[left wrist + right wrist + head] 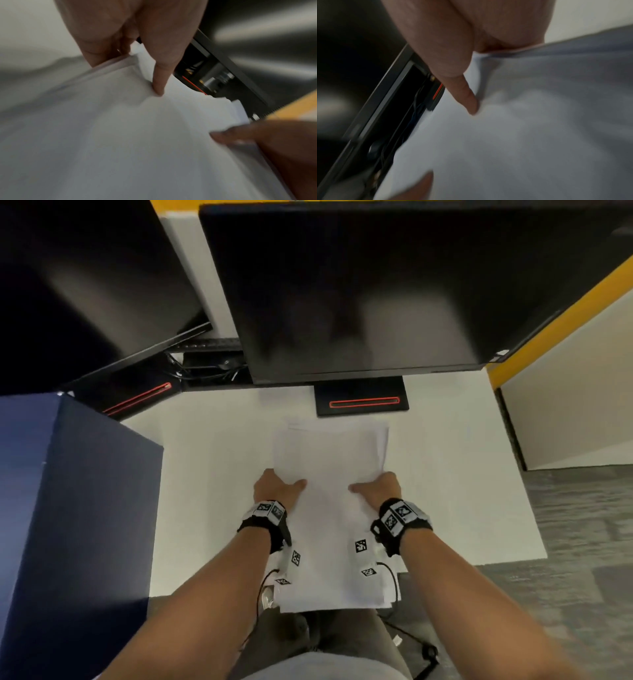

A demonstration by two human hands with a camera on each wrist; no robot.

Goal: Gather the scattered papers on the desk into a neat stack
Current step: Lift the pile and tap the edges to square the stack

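Observation:
A loose pile of white papers (330, 508) sits in the middle of the white desk (212, 460), its near end hanging over the front edge. My left hand (279, 486) grips the pile's left side, thumb on top, fingers hidden underneath. My right hand (376, 484) grips the right side the same way. In the left wrist view the left thumb presses on the papers (120, 135) and the right hand's thumb shows at the right. In the right wrist view the right thumb lies on the papers (522, 135). The sheets' far edges are uneven.
A black monitor (376, 285) stands right behind the papers on a base (363, 402) with a red line. A second monitor (85, 285) is at the back left. A dark blue box (68, 508) stands at the left. Grey carpet lies at the right.

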